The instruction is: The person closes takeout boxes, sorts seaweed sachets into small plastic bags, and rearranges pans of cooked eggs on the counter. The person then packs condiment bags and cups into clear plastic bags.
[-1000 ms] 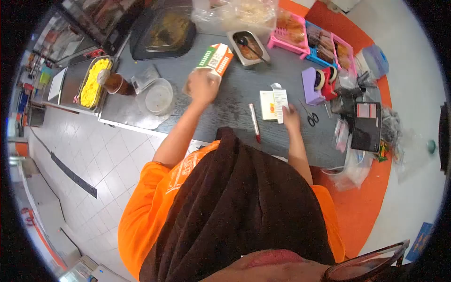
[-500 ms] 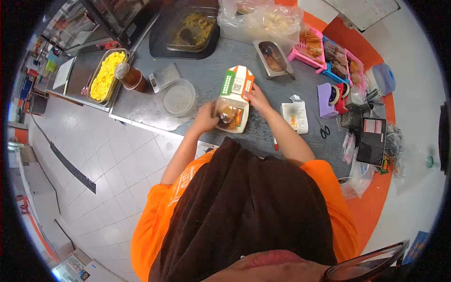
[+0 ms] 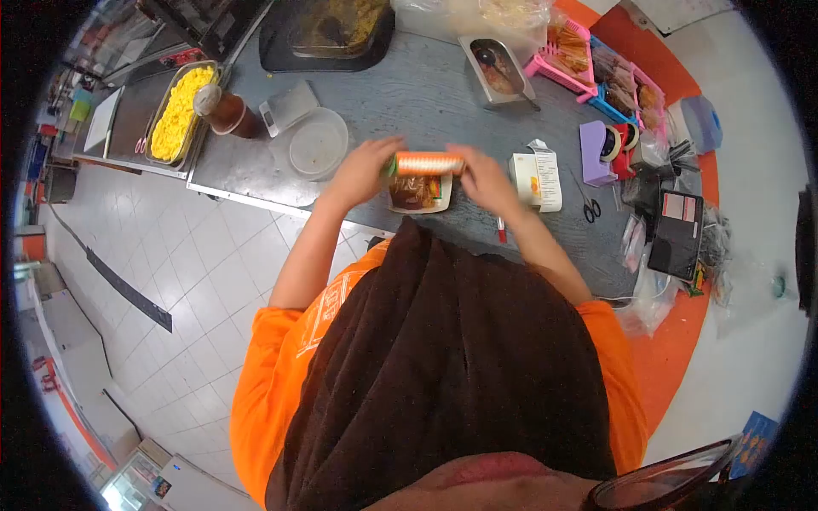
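Food box: on the table (image 3: 405, 98), at its near edge, directly between the two hands, its orange-and-white striped panel (image 3: 429, 163) crossing from one hand to the other.
Left hand (image 3: 368, 173): at the left side of the box, fingers on the far left corner beside a bit of green, gripping that end of the panel.
Right hand (image 3: 486, 179): at the right side, fingers bent round the right end of the same panel, gripping it; slightly blurred.
Brown food (image 3: 416, 193): in the box, on the near side of the panel, visible between the wrists.
Pen (image 3: 501, 228): red-capped, just beside the right forearm, on its near side.
Receipt (image 3: 547, 177): right of the right hand, lying partly over a white packet (image 3: 521, 169).
Scissors (image 3: 590, 208): farther right, black handles toward the near side.
Plastic tub (image 3: 319, 143): round and clear, left of and farther than the left hand.
Jar (image 3: 223, 113): brown, well left of the hands, beside the yellow food (image 3: 180, 116).
Metal pan (image 3: 492, 98): far side, right of the box.
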Available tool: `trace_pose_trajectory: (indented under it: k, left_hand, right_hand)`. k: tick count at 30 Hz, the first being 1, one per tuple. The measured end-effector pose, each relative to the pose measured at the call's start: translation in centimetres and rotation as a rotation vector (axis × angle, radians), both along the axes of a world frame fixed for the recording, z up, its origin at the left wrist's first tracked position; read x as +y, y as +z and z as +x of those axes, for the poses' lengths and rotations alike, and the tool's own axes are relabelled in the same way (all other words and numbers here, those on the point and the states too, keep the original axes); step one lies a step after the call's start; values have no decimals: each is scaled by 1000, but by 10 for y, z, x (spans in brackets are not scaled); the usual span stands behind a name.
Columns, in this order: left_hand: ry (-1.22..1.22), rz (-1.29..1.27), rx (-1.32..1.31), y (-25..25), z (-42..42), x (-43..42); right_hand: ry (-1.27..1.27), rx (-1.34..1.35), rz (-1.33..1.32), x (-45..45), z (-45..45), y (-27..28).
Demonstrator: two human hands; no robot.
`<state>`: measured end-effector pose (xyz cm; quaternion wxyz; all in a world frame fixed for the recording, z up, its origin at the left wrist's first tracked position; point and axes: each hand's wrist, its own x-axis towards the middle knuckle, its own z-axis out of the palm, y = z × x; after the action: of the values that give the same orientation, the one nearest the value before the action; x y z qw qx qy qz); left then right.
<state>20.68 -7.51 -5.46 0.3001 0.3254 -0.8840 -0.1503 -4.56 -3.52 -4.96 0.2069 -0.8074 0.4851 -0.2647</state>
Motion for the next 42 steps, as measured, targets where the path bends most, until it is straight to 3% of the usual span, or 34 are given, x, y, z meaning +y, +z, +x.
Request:
trace_pose_trajectory:
  k: [3, 5, 8, 11, 12, 15, 16, 19, 23, 27, 28, 31, 35, 36, 38, 40, 42]
  left_hand:
    - [366, 59, -98, -24, -3, 49]
    - [429, 640, -429, -37, -1, 73]
    - [-20, 1321, 170, -51, -7, 87]
    - [98, 1708, 727, -71, -6, 85]
    - [45, 1752, 703, -53, -8, 82]
    - [421, 1895, 902, -20, -25, 87]
    - [401, 1953, 984, -33, -23, 87]
    - [610, 1397, 624, -65, -16, 85]
    - [708, 1071, 571, -73, -21, 77]
    - [703, 640, 35, -60, -33, 71]
    - [585, 640, 214, -73, -32, 68]
    - [699, 780, 110, -75, -35, 60]
    - [625, 1089, 351, -55, -39, 43]
    - [644, 964, 432, -55, -46, 46]
    - [652, 726, 490, -106, -32, 36]
    - [676, 681, 487, -96, -38, 38]
    - [722, 832, 425, -65, -44, 53]
  right_hand:
    - [60, 67, -168, 35, -1, -38]
    - [47, 68, -194, 46, 8, -47]
    - [-6, -26, -82, 55, 19, -45]
    - [33, -24, -67, 59, 7, -53]
    - [64, 18, -76, 59, 0, -61]
    - [68, 167, -204, 58, -5, -57]
    - [90, 162, -242, 56, -4, -59]
    - [147, 125, -227, 46, 13, -70]
    - [124, -24, -168, 29, 24, -67]
    - [35, 0, -188, 5, 25, -66]
    - [35, -3, -182, 3, 22, -63]
    - [78, -12, -198, -2, 13, -72]
    - [89, 10, -207, 10, 7, -79]
    - [73, 6, -232, 13, 9, -77]
    - [16, 35, -275, 19, 14, -72]
    - [-71, 101, -306, 22, 23, -66]
    - [-127, 145, -299, 25, 32, -59]
